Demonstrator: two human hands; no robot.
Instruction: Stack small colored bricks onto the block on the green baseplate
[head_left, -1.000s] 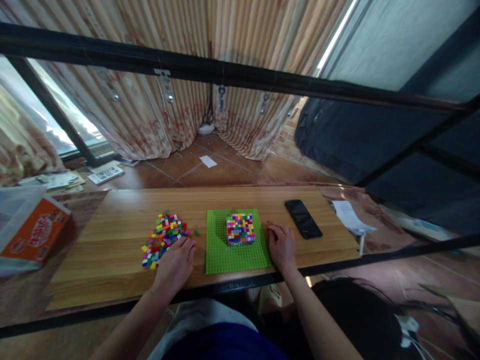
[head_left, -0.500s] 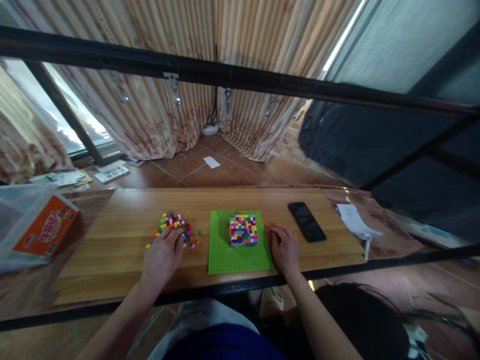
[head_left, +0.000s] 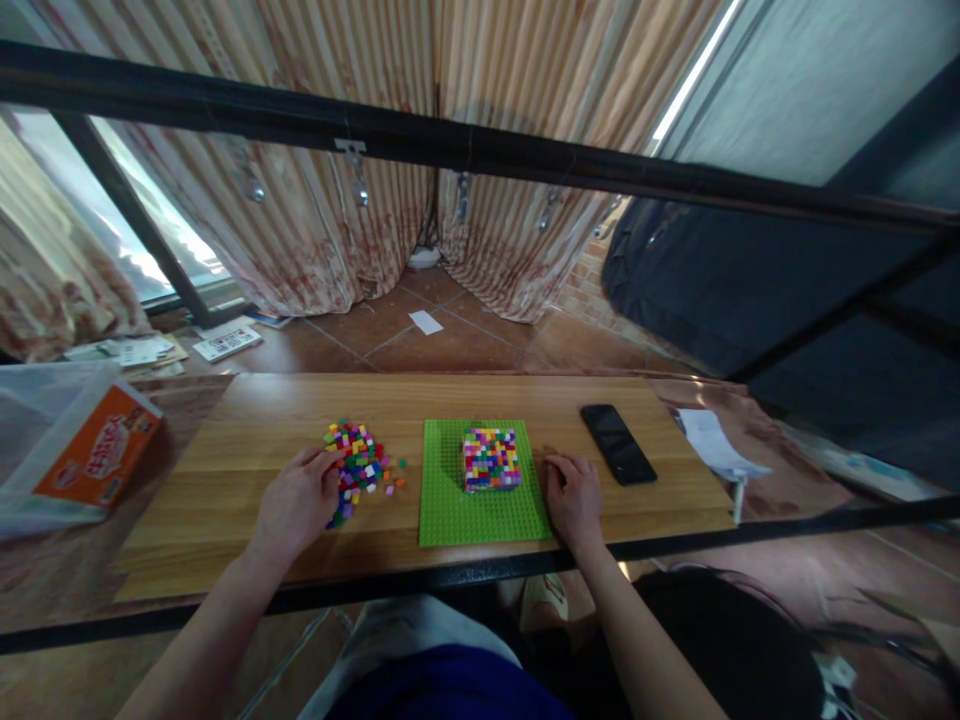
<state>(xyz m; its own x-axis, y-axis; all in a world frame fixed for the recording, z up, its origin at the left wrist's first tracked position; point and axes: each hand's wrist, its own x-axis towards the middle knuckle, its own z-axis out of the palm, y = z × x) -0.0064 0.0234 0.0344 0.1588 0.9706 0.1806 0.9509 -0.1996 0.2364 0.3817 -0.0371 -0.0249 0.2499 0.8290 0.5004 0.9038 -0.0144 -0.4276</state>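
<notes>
Left hand (head_left: 300, 497) at the left edge of the loose bricks (head_left: 361, 460) — seemingly a sorting step.
Its fingers curl loosely; whether they pinch a brick is too small to tell. The next move likely calls for a fine pinch. The right hand (head_left: 574, 497), half-curled, shows nothing held, just right of the green baseplate (head_left: 450, 518) bearing the brick block (head_left: 491, 460) — on a wooden table (head_left: 202, 480), phone (head_left: 618, 444) at right, curtains (head_left: 337, 230) beyond the far side.

- Bright green square plastic baseplate (head_left: 442, 505): plain
- Multicoloured square plastic-brick block (head_left: 491, 458): irregular patchwork
- Small mixed-colour plastic bricks (head_left: 362, 466): red, yellow, blue, white
- Brown wooden bench (head_left: 225, 450): streaked grain
</notes>
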